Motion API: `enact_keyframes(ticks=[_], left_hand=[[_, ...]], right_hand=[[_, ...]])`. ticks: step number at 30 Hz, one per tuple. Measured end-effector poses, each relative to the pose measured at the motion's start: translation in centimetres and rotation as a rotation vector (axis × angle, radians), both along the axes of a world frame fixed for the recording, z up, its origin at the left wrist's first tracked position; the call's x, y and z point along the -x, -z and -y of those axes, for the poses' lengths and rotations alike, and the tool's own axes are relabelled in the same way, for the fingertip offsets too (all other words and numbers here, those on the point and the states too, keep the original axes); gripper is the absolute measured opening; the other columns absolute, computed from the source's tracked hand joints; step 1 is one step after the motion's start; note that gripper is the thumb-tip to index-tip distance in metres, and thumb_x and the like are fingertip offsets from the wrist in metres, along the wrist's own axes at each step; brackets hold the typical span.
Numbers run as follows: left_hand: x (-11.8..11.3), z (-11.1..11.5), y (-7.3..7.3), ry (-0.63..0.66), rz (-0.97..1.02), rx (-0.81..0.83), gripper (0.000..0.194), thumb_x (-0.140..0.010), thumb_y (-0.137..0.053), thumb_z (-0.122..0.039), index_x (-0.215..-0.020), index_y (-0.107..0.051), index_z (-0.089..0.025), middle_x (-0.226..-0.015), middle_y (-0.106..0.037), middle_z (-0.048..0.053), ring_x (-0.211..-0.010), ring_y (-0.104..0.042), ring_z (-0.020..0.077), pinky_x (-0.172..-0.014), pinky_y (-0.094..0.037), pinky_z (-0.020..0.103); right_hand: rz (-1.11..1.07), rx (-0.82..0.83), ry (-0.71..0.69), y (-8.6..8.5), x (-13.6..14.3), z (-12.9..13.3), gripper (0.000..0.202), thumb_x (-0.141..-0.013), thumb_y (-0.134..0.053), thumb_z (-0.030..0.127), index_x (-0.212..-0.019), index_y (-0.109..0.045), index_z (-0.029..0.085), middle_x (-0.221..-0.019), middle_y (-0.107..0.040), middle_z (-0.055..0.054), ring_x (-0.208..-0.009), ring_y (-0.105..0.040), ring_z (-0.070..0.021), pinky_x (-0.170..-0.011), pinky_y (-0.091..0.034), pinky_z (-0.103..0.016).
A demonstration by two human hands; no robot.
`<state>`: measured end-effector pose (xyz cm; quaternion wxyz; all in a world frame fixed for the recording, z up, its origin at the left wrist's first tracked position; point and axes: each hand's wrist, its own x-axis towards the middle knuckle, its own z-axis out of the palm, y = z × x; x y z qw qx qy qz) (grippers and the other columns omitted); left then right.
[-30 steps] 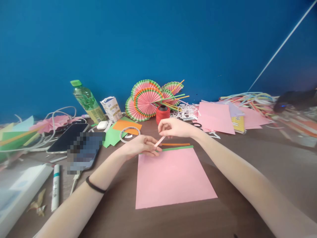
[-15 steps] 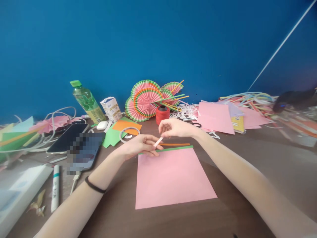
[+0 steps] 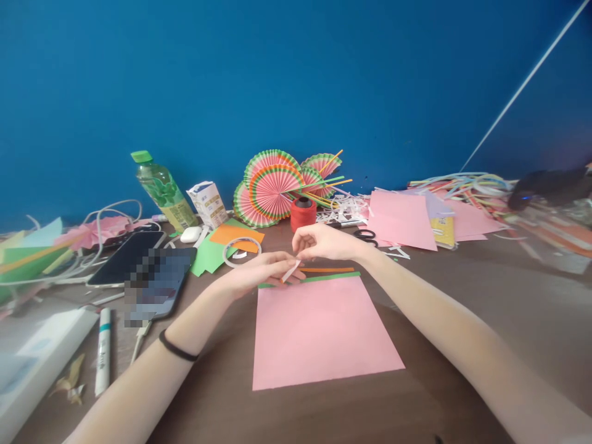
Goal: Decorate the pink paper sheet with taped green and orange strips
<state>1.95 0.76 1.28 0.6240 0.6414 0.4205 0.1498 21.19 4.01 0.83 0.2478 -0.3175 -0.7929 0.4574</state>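
Observation:
Between my two hands is a narrow white strip (image 3: 290, 272), with a bit of orange at its lower end. My left hand (image 3: 261, 270) holds the strip between thumb and fingers. The fingertips of my right hand (image 3: 319, 242) pinch the strip's upper end. Just below the hands a square pink sheet (image 3: 326, 330) lies flat, with a green strip (image 3: 333, 277) along its far edge. Behind that edge is an orange strip (image 3: 328, 269), partly hidden by my hands.
Pleated paper fans (image 3: 277, 191) lean at the wall behind a red thread spool (image 3: 303, 216). A tape roll (image 3: 226, 253) lies on green and orange paper. Scissors (image 3: 365, 235) and pink paper (image 3: 402, 219) are at right; phones (image 3: 169, 283), a marker (image 3: 104, 351) and a bottle (image 3: 164, 191) at left.
My right hand has shifted slightly left and closer to my left hand. The white strip is lower and shows an orange end. The scissors handles show more behind the right wrist.

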Motion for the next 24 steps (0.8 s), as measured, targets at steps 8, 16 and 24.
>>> enact_keyframes(ticks=[8, 16, 24], left_hand=[[-0.16, -0.35, 0.72, -0.082, 0.035, -0.150, 0.019, -0.073, -0.059, -0.033, -0.076, -0.055, -0.015, -0.067, -0.066, 0.003, -0.055, -0.054, 0.0104, -0.055, -0.040, 0.023], [-0.25, -0.24, 0.30, -0.098, -0.014, -0.176, 0.012, -0.072, -0.056, -0.027, -0.073, -0.056, -0.016, -0.062, -0.064, 0.000, -0.052, -0.052, 0.0095, -0.052, -0.037, 0.022], [-0.17, -0.21, 0.70, -0.113, 0.038, -0.136, 0.015, -0.074, -0.054, -0.031, -0.074, -0.051, -0.017, -0.070, -0.066, 0.003, -0.066, -0.060, 0.0143, -0.056, -0.042, 0.024]], right_hand=[[-0.038, 0.047, -0.018, -0.19, 0.27, 0.43, 0.010, -0.070, -0.057, 0.019, -0.078, -0.054, 0.015, -0.065, -0.057, 0.001, -0.058, -0.055, -0.0095, -0.054, -0.047, -0.022], [-0.041, 0.058, 0.007, 0.13, 0.39, 0.37, 0.010, -0.069, -0.059, 0.019, -0.077, -0.054, 0.015, -0.065, -0.058, 0.001, -0.058, -0.056, -0.0103, -0.054, -0.049, -0.023], [-0.034, 0.022, 0.052, 0.15, 0.66, 0.49, 0.010, -0.072, -0.056, 0.023, -0.076, -0.051, 0.016, -0.066, -0.058, 0.000, -0.058, -0.055, -0.0104, -0.054, -0.047, -0.023]])
